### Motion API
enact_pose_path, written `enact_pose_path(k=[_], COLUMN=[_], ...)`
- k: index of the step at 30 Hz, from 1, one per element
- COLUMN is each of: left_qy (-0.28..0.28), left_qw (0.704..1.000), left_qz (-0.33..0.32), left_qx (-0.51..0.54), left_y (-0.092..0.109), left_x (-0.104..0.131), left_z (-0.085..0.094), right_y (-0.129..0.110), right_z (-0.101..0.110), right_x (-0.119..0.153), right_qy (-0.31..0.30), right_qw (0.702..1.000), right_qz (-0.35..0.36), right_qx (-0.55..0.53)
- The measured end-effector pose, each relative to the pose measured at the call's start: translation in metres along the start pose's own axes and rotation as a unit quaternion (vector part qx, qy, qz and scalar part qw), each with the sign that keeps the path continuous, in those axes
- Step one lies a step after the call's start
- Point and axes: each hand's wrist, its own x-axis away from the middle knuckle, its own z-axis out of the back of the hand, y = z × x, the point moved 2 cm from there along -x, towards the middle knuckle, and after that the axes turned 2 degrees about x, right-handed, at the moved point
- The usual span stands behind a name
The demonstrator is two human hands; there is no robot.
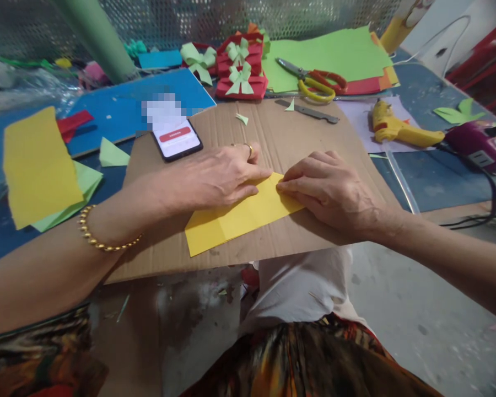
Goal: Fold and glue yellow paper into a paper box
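A folded piece of yellow paper [235,220] lies on a brown cardboard sheet [157,242] in front of me. My left hand [223,176] rests over its upper edge, thumb and forefinger stretched out flat on the paper and the other fingers partly curled. At the paper's right end my right hand [330,193] is closed, its thumb and fingertips pinching the edge near the top corner. Some of the paper is covered by both hands. Just beyond my left hand a phone [177,138] with a lit screen lies on the cardboard.
Scissors [314,80] and a blade [314,112] lie toward the back. Red paper pieces with green bows [240,66] stand behind. A yellow glue gun [400,129] is at right, its cord by a purple device [479,146]. Yellow paper [39,165] lies left.
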Motion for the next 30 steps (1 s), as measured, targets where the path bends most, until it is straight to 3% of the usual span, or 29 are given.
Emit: enact_pose_path(k=[3,7,12,20,30], left_qy=[-0.016,-0.017,0.000,-0.021,-0.007], left_qw=[1.000,1.000,1.000,0.999,0.998], left_qz=[0.010,0.013,0.024,0.029,0.028], left_qx=[0.000,-0.001,0.001,-0.037,-0.050], left_y=[-0.001,-0.004,-0.006,-0.003,-0.003], left_x=[-0.001,-0.001,-0.001,-0.002,-0.001], left_z=[0.001,-0.001,-0.004,-0.002,-0.003], right_y=[-0.003,-0.004,-0.002,-0.003,0.004], right_z=[0.000,0.000,0.002,-0.001,0.009], right_x=[0.004,0.008,0.009,0.012,0.007], right_qy=[0.023,0.003,0.013,0.029,-0.051], right_qw=[1.000,0.999,0.999,0.999,0.997], right_qz=[0.012,-0.008,0.006,-0.004,-0.013], right_qx=[-0.014,-0.042,-0.042,-0.039,-0.057])
